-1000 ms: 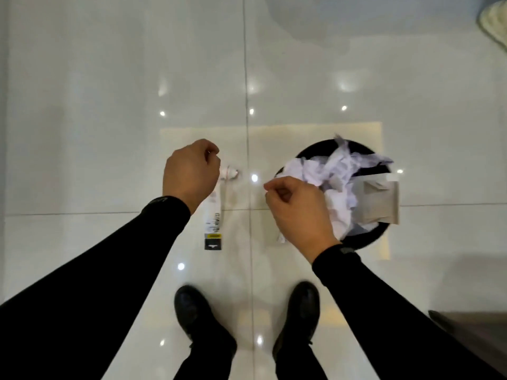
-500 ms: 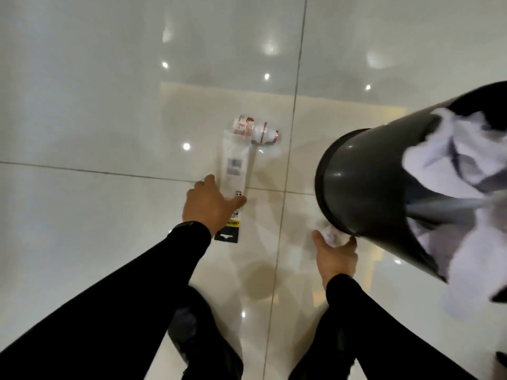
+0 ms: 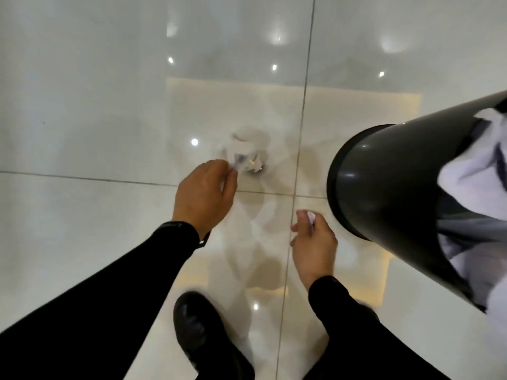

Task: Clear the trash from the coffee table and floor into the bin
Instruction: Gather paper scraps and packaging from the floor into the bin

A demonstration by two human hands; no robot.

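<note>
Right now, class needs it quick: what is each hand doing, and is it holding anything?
Left hand: fingers closed on the blurred white wrapper, pinching its edge.
Right hand: fingers curled around a small scrap of white paper.

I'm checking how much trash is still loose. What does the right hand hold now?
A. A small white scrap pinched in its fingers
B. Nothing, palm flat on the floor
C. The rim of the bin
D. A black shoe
A: the right hand is curled around a small white scrap beside the bin, touching neither the bin nor the floor.
</note>
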